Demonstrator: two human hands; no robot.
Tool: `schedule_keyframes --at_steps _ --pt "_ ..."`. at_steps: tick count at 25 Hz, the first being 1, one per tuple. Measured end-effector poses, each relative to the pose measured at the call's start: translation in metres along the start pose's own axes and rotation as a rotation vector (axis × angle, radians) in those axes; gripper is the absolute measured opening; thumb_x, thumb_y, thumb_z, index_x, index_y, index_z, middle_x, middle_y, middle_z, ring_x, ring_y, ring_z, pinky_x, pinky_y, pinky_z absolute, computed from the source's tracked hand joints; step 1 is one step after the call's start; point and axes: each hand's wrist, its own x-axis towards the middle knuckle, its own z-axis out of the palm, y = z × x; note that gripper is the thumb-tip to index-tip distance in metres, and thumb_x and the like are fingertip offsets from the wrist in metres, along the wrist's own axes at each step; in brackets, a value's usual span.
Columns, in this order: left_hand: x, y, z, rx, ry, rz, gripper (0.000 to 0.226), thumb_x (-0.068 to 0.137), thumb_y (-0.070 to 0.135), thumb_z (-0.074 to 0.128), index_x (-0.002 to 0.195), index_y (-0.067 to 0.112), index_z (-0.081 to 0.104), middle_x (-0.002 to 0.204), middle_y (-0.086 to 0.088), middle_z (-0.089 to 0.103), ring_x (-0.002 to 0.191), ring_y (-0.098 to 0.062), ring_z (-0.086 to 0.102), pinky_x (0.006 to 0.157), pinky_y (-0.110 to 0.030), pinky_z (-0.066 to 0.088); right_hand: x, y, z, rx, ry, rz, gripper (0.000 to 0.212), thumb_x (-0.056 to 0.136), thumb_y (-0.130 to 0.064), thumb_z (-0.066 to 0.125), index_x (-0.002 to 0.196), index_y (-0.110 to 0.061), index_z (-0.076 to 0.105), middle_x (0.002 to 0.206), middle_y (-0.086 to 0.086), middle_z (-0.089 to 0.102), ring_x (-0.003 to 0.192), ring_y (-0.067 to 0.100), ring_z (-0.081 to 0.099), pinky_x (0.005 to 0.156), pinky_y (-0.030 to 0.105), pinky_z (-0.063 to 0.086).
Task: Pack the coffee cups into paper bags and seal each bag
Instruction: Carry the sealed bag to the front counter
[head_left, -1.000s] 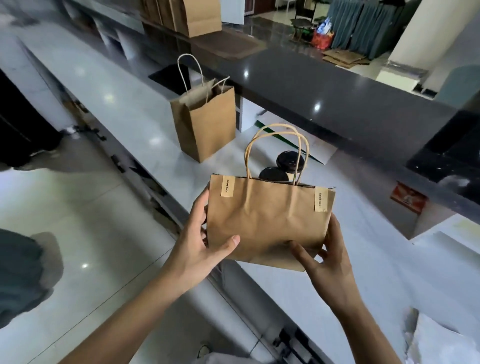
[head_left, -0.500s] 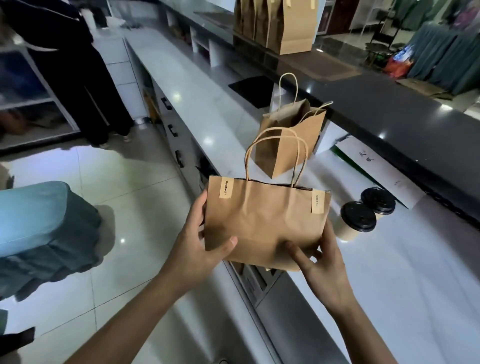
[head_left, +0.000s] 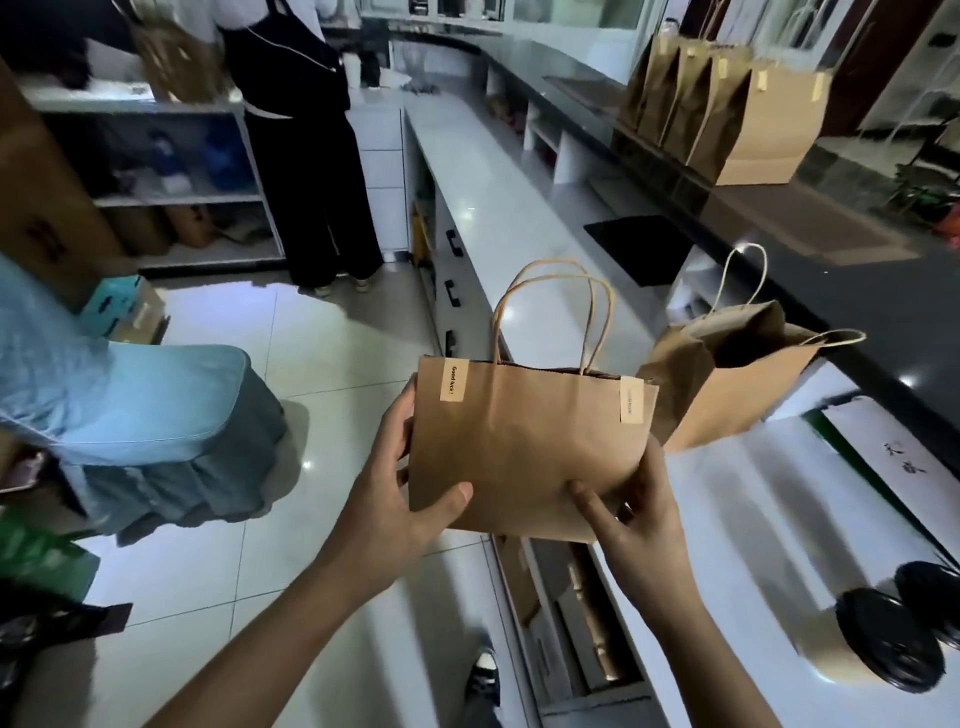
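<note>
A long, glossy white surface (head_left: 519, 208) runs from near right to far left. Above its near edge both hands grasp a sealed brown paper bag (head_left: 524, 447): matte kraft paper, rectangular, with twisted cord handles and two pale stickers closing its top. The left hand (head_left: 395, 499) clasps its lower left corner, the right hand (head_left: 634, 514) its lower right. An open bag (head_left: 727, 384) stands just behind; two black-lidded coffee cups (head_left: 898, 639) sit near right.

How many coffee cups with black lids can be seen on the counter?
2. Both stand at the lower right on the white counter: the near cup and the far cup just behind it, partly cut off by the edge. Others may be inside bags.
</note>
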Motion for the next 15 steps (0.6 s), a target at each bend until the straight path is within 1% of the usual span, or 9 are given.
schedule_keyframes --at_steps 2,3,5,7,9,11,13,15 --pt "0.022 -0.004 -0.003 0.014 0.026 -0.006 0.099 0.079 0.026 0.080 0.152 0.057 0.021 0.146 0.014 0.054 0.135 -0.008 0.051 0.111 -0.038 0.043 0.029 0.003 0.008 0.004 -0.009 -0.027 0.075 0.088 -0.013 0.077 0.151 -0.029 0.039 0.141 -0.010 0.056 0.129 0.014 0.054 0.104 0.043 0.052" --pt "0.036 -0.007 -0.004 0.026 0.042 -0.007 0.099 0.079 0.027 0.080 0.152 0.057 0.021 0.146 0.014 0.054 0.135 -0.007 0.051 0.111 -0.038 0.043 0.047 0.005 0.011 0.007 -0.011 -0.042 0.074 0.088 -0.013 0.077 0.151 -0.027 0.040 0.141 -0.009 0.056 0.129 0.014 0.054 0.104 0.043 0.052" --pt "0.063 -0.011 -0.006 0.040 0.073 -0.005 0.099 0.078 0.027 0.080 0.151 0.059 0.021 0.145 0.016 0.054 0.134 -0.005 0.051 0.109 -0.034 0.044 0.082 0.008 0.018 0.019 -0.035 -0.056 0.068 0.088 -0.011 0.077 0.146 -0.024 0.044 0.134 -0.010 0.058 0.123 0.012 0.057 0.101 0.041 0.053" --pt "0.091 -0.012 -0.007 0.044 0.094 -0.002 0.098 0.077 0.030 0.080 0.151 0.059 0.022 0.145 0.018 0.054 0.133 -0.005 0.052 0.108 -0.032 0.044 0.115 0.009 0.023 0.024 -0.056 -0.058 0.064 0.088 -0.012 0.077 0.142 -0.027 0.045 0.127 -0.016 0.059 0.118 0.007 0.057 0.098 0.037 0.053" --pt "0.122 -0.011 -0.007 0.055 0.109 0.006 0.097 0.076 0.033 0.080 0.150 0.060 0.022 0.145 0.019 0.053 0.133 -0.006 0.052 0.107 -0.030 0.043 0.150 0.011 0.028 0.026 -0.072 -0.062 0.066 0.090 -0.017 0.076 0.144 -0.032 0.042 0.130 -0.020 0.057 0.120 0.003 0.055 0.098 0.031 0.051" --pt "0.154 -0.012 -0.007 0.069 0.118 0.017 0.097 0.077 0.031 0.080 0.148 0.062 0.023 0.144 0.019 0.054 0.132 -0.006 0.053 0.106 -0.026 0.045 0.184 0.014 0.030 0.027 -0.092 -0.062 0.068 0.090 -0.021 0.075 0.146 -0.035 0.039 0.134 -0.020 0.055 0.123 0.004 0.054 0.098 0.030 0.050" --pt "0.184 -0.013 -0.005 0.072 0.124 0.025 0.098 0.077 0.028 0.080 0.149 0.060 0.023 0.143 0.019 0.055 0.132 -0.006 0.053 0.103 -0.018 0.047 0.218 0.017 0.032 0.038 -0.096 -0.072 0.069 0.090 -0.021 0.075 0.146 -0.036 0.038 0.135 -0.020 0.054 0.124 0.004 0.054 0.096 0.027 0.049" --pt "0.208 -0.012 -0.003 0.071 0.126 0.026 0.098 0.078 0.026 0.081 0.150 0.058 0.023 0.140 0.020 0.056 0.130 -0.005 0.054 0.099 -0.012 0.046 0.247 0.018 0.033 0.049 -0.097 -0.089 0.068 0.090 -0.018 0.075 0.145 -0.036 0.040 0.133 -0.020 0.056 0.121 0.004 0.055 0.092 0.019 0.048"
